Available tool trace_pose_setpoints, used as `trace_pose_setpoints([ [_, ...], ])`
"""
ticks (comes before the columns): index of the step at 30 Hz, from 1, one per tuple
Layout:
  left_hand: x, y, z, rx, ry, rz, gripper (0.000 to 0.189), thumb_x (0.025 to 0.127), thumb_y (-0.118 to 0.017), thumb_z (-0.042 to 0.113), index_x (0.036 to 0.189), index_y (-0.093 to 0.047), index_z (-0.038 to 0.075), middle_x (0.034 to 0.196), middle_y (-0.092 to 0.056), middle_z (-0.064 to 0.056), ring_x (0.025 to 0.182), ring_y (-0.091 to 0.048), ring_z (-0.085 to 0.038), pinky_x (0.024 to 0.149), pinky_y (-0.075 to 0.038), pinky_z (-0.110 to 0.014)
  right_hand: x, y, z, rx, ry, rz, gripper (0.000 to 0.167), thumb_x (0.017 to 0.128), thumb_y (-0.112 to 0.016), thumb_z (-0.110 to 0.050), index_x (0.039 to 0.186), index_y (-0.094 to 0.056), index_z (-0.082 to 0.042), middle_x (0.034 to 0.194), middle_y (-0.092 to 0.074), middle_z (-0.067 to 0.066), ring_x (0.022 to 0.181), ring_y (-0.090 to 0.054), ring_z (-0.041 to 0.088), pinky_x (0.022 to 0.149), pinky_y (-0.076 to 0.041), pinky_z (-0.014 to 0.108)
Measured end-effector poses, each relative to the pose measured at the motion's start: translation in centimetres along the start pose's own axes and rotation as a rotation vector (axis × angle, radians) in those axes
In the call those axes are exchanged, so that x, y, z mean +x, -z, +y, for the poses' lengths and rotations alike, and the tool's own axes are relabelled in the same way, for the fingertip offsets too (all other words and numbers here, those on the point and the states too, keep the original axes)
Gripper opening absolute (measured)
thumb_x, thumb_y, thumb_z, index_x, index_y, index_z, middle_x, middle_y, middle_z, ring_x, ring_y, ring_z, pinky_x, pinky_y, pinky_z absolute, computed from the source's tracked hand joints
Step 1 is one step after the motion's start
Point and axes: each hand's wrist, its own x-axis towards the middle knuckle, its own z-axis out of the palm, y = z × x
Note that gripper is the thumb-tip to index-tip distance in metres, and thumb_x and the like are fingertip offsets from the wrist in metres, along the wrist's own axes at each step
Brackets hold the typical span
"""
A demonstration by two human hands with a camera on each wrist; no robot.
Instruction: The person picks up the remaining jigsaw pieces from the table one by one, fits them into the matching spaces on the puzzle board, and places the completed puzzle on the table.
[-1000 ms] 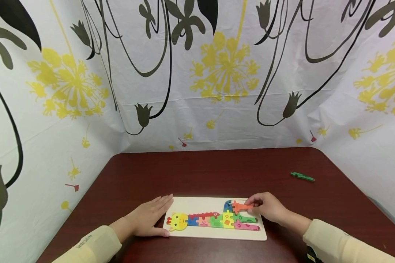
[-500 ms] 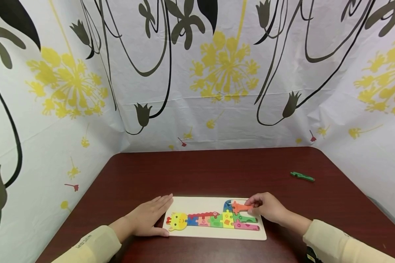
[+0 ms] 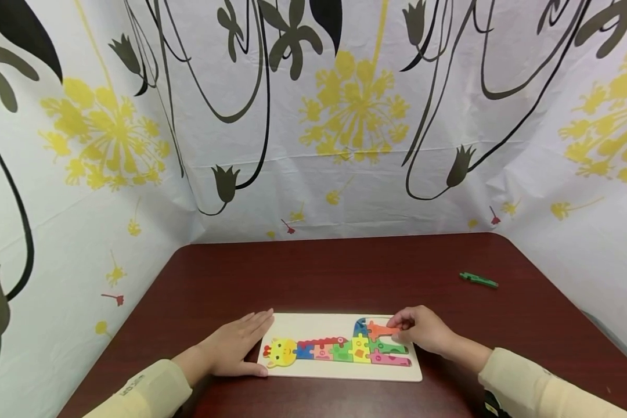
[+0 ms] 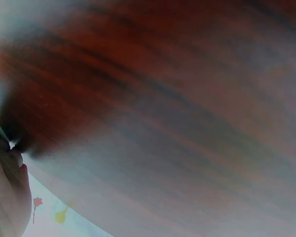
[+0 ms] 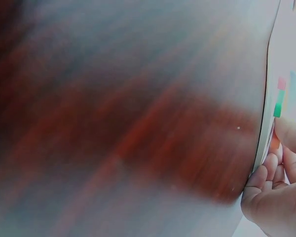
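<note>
A pale wooden puzzle board [image 3: 313,323] lies on the table, bearing a colorful giraffe jigsaw with a yellow head piece [image 3: 281,353] at its left. My left hand [image 3: 233,346] rests with straight fingers along the board's left edge. At the board's upper right, my right hand [image 3: 425,328] pinches an orange puzzle piece [image 3: 380,330] between thumb and fingers. That piece sits beside the blue piece [image 3: 360,328] and above the green leg piece [image 3: 389,347]; the fingers cover its right end. A pink leg piece [image 3: 391,359] lies lowest. In the right wrist view, curled fingers [image 5: 271,168] show by the board's edge.
A narrow green piece [image 3: 478,280] lies apart on the dark red-brown table [image 3: 313,273], toward the back right. White cloth [image 3: 251,226] printed with flowers hangs behind and along both sides of the table.
Both hands and the puzzle pieces hold their places. The whole head view has shifted very slightly.
</note>
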Motion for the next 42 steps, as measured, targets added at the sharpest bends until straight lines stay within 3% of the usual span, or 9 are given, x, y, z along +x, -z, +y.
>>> trace_pose_setpoints([
  [24,-0.1,0.0,0.0,-0.009,-0.005,-0.004,0.101,0.087,-0.032,0.078,0.154,-0.021,0.004,0.16,-0.019,-0.011,0.144,-0.024,-0.025,0.112,-0.027,-0.044,0.3,-0.2,-0.1,-0.006,0.003,-0.029,0.013,0.078,-0.079,-0.005,0.09,-0.074,-0.009,0.079,-0.058,0.001,0.074,-0.05,0.019,0.061,-0.041,0.028],
  [36,-0.1,-0.2,-0.1,-0.002,-0.007,0.004,0.101,0.087,-0.033,0.078,0.155,-0.021,0.004,0.16,-0.02,-0.011,0.144,-0.024,-0.024,0.113,-0.027,-0.043,0.2,0.5,-0.2,0.071,0.004,-0.082,0.015,0.081,-0.077,-0.005,0.096,-0.074,-0.003,0.086,-0.065,0.003,0.076,-0.051,0.019,0.062,-0.045,0.029],
  [42,0.0,-0.2,-0.1,-0.006,0.006,0.0,0.101,0.087,-0.033,0.079,0.155,-0.02,0.005,0.16,-0.018,-0.01,0.145,-0.022,-0.023,0.113,-0.026,-0.043,0.5,1.0,0.1,0.076,-0.011,-0.056,0.017,0.081,-0.079,-0.009,0.096,-0.075,-0.004,0.087,-0.067,0.002,0.076,-0.053,0.018,0.063,-0.047,0.028],
])
